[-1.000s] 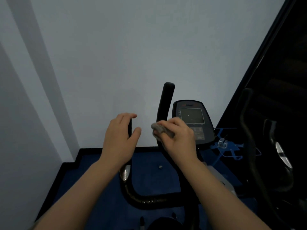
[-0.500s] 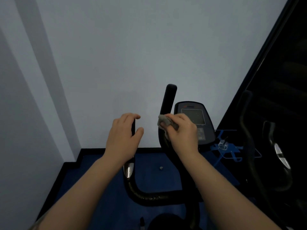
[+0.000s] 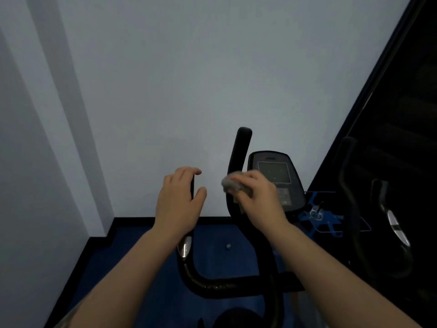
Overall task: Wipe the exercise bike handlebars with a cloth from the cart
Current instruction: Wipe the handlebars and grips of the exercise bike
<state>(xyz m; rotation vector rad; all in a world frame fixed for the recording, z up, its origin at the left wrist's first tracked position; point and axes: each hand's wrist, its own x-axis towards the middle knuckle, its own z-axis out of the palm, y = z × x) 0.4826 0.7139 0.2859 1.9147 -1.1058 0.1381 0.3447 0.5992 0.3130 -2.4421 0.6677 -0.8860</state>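
Observation:
The black exercise bike handlebars [image 3: 212,284] curve up in a U shape below me, with two upright grips. My left hand [image 3: 177,202] is wrapped around the left upright grip, whose top is hidden by my fingers. My right hand [image 3: 257,197] holds a small grey cloth [image 3: 230,184] bunched against the right upright grip [image 3: 241,147], about halfway up it. The grip's rounded top stands free above the cloth.
The bike's console [image 3: 274,176] with a dark screen sits just right of the right grip. A pale wall rises close ahead, blue floor [image 3: 132,256] below. On the right, a dark mirror [image 3: 390,185] reflects the bike, beside a blue frame [image 3: 316,214].
My right hand has slid the cloth up the right grip over the last second, and has now shifted slightly. My left hand has kept its hold on the left grip.

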